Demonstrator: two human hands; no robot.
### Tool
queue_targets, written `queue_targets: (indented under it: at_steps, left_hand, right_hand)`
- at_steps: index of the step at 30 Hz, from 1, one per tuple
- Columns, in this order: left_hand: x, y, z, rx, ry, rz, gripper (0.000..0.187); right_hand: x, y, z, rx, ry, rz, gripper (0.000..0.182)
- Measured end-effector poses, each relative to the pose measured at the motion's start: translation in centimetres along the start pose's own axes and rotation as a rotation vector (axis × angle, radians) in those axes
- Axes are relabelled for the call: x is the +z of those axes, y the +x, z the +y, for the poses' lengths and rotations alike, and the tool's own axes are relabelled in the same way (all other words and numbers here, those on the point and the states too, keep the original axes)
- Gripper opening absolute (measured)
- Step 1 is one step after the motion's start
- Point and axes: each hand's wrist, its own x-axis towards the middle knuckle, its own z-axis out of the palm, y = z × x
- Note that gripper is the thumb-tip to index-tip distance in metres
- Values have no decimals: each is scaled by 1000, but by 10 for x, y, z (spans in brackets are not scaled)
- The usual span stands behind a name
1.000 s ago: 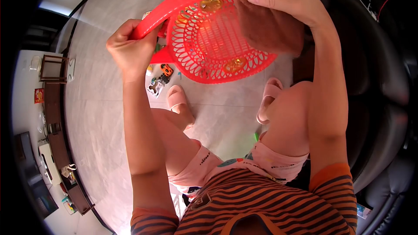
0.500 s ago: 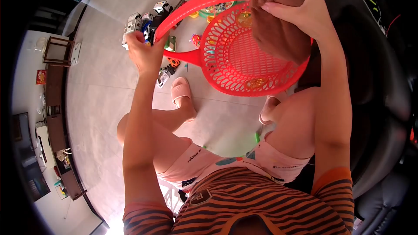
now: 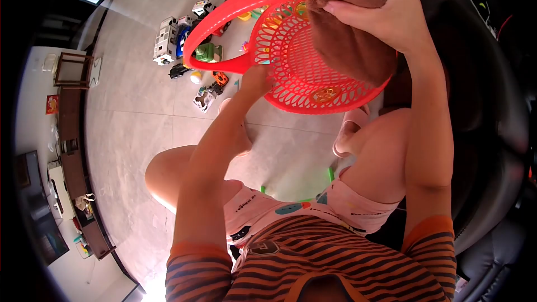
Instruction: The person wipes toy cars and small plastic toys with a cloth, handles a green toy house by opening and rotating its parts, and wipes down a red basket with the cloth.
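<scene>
A red plastic basket (image 3: 313,50) with a lattice body and an arched handle is held up in front of me, its open side facing me. My left hand (image 3: 258,81) is closed at the left rim, close to the foot of the handle; its fingertips are partly hidden. At the upper right, my right hand (image 3: 386,19) grips a brown cloth (image 3: 355,45), thumb lying across the front. The cloth is bunched over the basket's right side and covers part of the rim and the handle's far end.
Several toys lie on the grey floor beyond the basket, among them a white toy vehicle (image 3: 165,41), a green toy (image 3: 208,52) and an orange toy car (image 3: 220,78). A black sofa (image 3: 475,106) runs along the right. A low cabinet (image 3: 71,134) stands at the left wall.
My left hand has left the top of the handle and moved right to the basket's rim. The basket and cloth have shifted slightly left and up, with my right hand still gripping the cloth.
</scene>
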Motion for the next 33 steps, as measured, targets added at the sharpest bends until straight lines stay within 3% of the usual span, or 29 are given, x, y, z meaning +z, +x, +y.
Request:
queue_targets:
  at_steps: [2, 9, 12, 14, 17, 19, 22, 29, 33]
  left_hand:
    - [16, 5, 2, -36, 35, -40, 24]
    - [50, 17, 4, -57, 122, -176, 26]
    - [73, 24, -7, 71, 51, 74, 23]
    - [57, 27, 5, -80, 190, -220, 22]
    - [68, 26, 3, -53, 203, -174, 24]
    - [67, 24, 8, -55, 261, -283, 26]
    - [70, 19, 11, -60, 287, -360, 27]
    - [72, 1, 6, -91, 329, -491, 23]
    - [104, -12, -4, -18, 308, -290, 18]
  right_hand:
    - [-1, 0, -21, -27, -88, -16, 40]
    - [2, 7, -18, -126, 63, -87, 38]
    - [0, 6, -33, -97, 123, -105, 36]
    - [6, 13, -18, -163, 227, -89, 36]
    - [11, 16, -9, -148, 331, -81, 36]
    - [13, 17, -7, -138, 399, -92, 36]
    - [11, 16, -8, -212, 303, -76, 36]
    - [7, 1, -35, -39, 147, -57, 40]
    - [9, 0, -35, -24, 163, -58, 40]
